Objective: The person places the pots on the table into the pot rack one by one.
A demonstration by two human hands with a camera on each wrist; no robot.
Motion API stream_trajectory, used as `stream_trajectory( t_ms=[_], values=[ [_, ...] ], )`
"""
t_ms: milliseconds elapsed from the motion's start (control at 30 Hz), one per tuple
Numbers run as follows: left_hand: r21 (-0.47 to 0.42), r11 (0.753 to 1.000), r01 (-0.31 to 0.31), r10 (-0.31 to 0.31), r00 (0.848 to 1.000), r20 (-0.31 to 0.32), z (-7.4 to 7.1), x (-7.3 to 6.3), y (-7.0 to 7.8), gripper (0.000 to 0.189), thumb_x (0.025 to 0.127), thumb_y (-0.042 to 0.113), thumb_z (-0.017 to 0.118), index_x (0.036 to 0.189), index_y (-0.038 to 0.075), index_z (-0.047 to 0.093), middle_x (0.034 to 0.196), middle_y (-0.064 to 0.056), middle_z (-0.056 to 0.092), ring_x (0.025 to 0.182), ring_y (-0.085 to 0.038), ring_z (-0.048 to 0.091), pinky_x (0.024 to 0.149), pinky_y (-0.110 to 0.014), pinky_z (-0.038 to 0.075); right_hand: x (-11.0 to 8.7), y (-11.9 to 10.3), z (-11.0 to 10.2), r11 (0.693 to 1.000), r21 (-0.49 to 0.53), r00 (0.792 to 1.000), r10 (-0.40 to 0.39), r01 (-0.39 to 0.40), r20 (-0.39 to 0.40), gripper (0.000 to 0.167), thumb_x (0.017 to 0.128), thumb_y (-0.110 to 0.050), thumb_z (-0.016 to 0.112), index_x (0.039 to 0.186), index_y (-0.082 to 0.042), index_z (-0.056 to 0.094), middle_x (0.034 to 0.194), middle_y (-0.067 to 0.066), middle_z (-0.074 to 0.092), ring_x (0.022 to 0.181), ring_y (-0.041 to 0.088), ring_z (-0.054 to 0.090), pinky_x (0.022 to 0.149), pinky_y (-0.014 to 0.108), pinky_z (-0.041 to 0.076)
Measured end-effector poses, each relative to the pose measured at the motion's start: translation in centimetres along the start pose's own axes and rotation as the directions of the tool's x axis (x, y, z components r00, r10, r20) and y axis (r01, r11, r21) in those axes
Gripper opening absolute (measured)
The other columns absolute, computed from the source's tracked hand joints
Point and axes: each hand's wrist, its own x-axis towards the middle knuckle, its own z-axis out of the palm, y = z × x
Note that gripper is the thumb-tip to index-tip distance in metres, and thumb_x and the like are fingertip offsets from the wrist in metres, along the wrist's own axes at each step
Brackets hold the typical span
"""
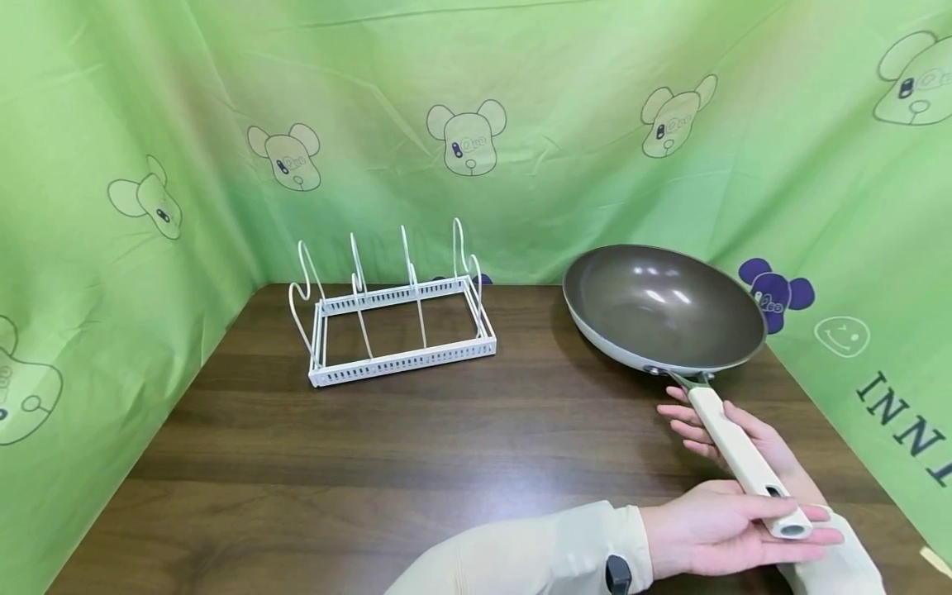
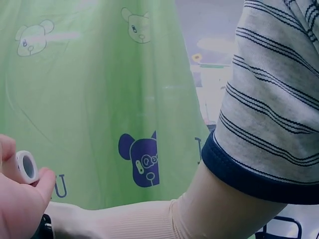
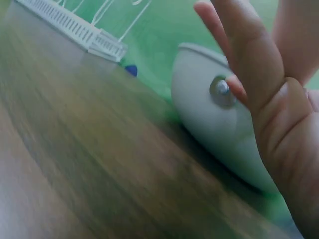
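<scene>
A wok (image 1: 662, 306), dark grey inside and pale outside, is at the right of the table in the head view, its bowl facing up and toward me. Its long cream handle (image 1: 740, 446) points toward the near right. My left hand (image 1: 706, 529) pinches the handle's end, thumb on top and fingers below; the left wrist view shows the round handle tip (image 2: 27, 167) there. Farther up, my right hand (image 1: 754, 438) lies under the handle with fingers spread and fairly straight. In the right wrist view, these fingers hide part of the wok's outer side (image 3: 214, 124). Whether its base touches the table cannot be told.
A white wire rack (image 1: 402, 364) with several upright loops stands at the back left of the brown wooden table (image 1: 372, 479). Green cloth (image 1: 558, 165) printed with bear heads hangs behind and along both sides.
</scene>
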Motion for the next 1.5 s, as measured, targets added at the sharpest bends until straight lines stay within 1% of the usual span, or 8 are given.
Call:
stream_trajectory(
  t_ms=[267,533,767,933,1033,1167,1433,1500],
  values=[
    [0.014,0.999,-0.036,0.036,0.999,-0.040,0.3,-0.3,0.3,0.028,0.101,-0.013,0.037,0.122,-0.007,0.055,0.130,-0.028,0.055,0.135,-0.049,0.038,0.115,-0.054,0.026,0.2,-0.1,0.7,0.984,0.176,0.999,-0.025,0.030,-0.033,0.054,0.104,-0.002,0.000,0.153,0.008,0.018,0.160,0.027,0.015,0.149,0.033,0.013,0.120,0.036,0.002],
    [0.120,0.989,-0.087,0.090,0.996,-0.014,0.2,-0.3,0.1,0.034,0.099,-0.018,0.036,0.119,0.002,0.053,0.119,-0.018,0.058,0.133,-0.051,0.038,0.114,-0.056,0.029,-0.8,-0.4,0.2,1.000,-0.022,1.000,-0.019,0.019,-0.015,0.054,0.103,0.003,0.000,0.152,0.008,0.022,0.157,0.025,0.027,0.146,0.034,0.026,0.119,0.038,0.009],
    [0.179,0.979,-0.093,0.099,0.995,-0.024,-0.3,0.1,0.2,0.031,0.098,-0.018,0.039,0.115,-0.001,0.059,0.096,-0.007,0.060,0.130,-0.052,0.040,0.111,-0.057,0.032,-1.0,-0.1,-0.3,0.999,-0.016,0.999,-0.041,0.041,0.003,0.055,0.102,0.006,0.000,0.152,0.009,0.023,0.155,0.027,0.029,0.146,0.036,0.025,0.117,0.040,0.008],
    [0.199,0.976,-0.088,0.095,0.995,-0.023,-0.8,0.0,0.4,0.032,0.096,-0.021,0.038,0.116,-0.007,0.059,0.091,-0.005,0.059,0.130,-0.053,0.040,0.109,-0.058,0.033,-0.8,0.1,-0.4,0.993,-0.102,0.997,-0.061,0.056,-0.044,0.054,0.102,0.008,0.004,0.150,0.009,0.028,0.151,0.028,0.037,0.143,0.036,0.032,0.117,0.042,0.016],
    [0.217,0.972,-0.088,0.092,0.996,-0.011,-1.3,-0.1,0.5,0.030,0.096,-0.022,0.038,0.120,-0.017,0.055,0.097,-0.011,0.062,0.130,-0.053,0.040,0.109,-0.057,0.034,-0.5,0.4,-0.4,0.992,-0.115,0.997,-0.063,0.057,-0.048,0.053,0.102,0.009,0.006,0.150,0.009,0.028,0.149,0.028,0.040,0.141,0.037,0.035,0.117,0.042,0.019],
    [0.243,0.967,-0.081,0.079,0.997,0.017,-1.8,-0.5,0.7,0.029,0.096,-0.022,0.037,0.118,-0.018,0.054,0.102,-0.016,0.064,0.131,-0.053,0.039,0.110,-0.052,0.036,0.1,0.6,-0.5,0.992,-0.106,0.996,-0.077,0.072,-0.045,0.052,0.101,0.011,0.009,0.149,0.009,0.030,0.147,0.028,0.042,0.139,0.039,0.038,0.116,0.042,0.021],
    [0.284,0.954,-0.094,0.054,0.988,0.145,-2.3,-1.4,1.9,0.039,0.094,-0.026,0.031,0.086,0.008,0.050,0.083,0.001,0.055,0.134,-0.056,0.030,0.111,-0.054,0.032,1.4,0.7,-0.1,0.986,-0.138,0.993,-0.102,0.093,-0.059,0.050,0.101,0.014,0.016,0.147,0.009,0.034,0.142,0.026,0.048,0.135,0.041,0.044,0.114,0.042,0.027],
    [0.304,0.946,-0.109,0.058,0.984,0.171,-2.5,-1.5,2.0,0.028,0.094,-0.026,0.030,0.089,-0.005,0.047,0.083,0.000,0.054,0.134,-0.058,0.028,0.110,-0.053,0.034,1.8,0.7,0.0,0.984,-0.144,0.993,-0.108,0.100,-0.046,0.052,0.100,0.015,0.014,0.148,0.009,0.032,0.141,0.026,0.048,0.135,0.041,0.043,0.115,0.043,0.027]
  ],
)
